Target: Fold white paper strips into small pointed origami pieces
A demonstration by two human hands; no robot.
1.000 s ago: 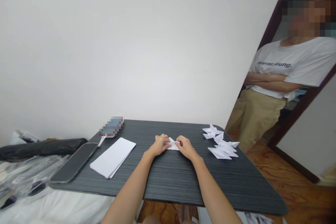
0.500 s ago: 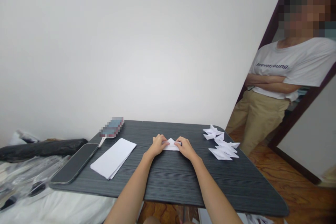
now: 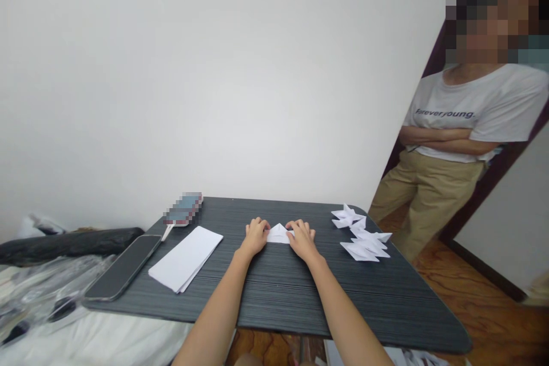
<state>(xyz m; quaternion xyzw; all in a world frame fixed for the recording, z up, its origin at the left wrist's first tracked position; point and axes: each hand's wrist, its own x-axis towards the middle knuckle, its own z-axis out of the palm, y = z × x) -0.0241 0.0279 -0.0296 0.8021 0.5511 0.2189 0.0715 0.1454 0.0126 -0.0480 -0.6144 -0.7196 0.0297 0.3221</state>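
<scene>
Between my hands a small folded sheet of white paper (image 3: 278,234) lies on the dark table, its peak pointing away from me. My left hand (image 3: 256,235) grips the left end of the paper, fingers curled over it. On the right end, my right hand (image 3: 302,236) holds it the same way, thumb on the near side. Both ends of the paper are hidden under the fingers. Several folded white paper boats (image 3: 366,245) sit to the right of my right hand. To the left lies a stack of white paper sheets (image 3: 186,259).
A large phone or tablet (image 3: 124,267) lies at the table's (image 3: 278,303) left edge, with a blurred-out device (image 3: 184,209) behind it. Plastic-wrapped items (image 3: 47,291) are left of the table. A person (image 3: 454,126) with folded arms stands beyond the right side.
My right hand has shifted slightly and its fingers spread further over the paper. More of the paper's peak shows between my hands. The standing person has moved a little.
</scene>
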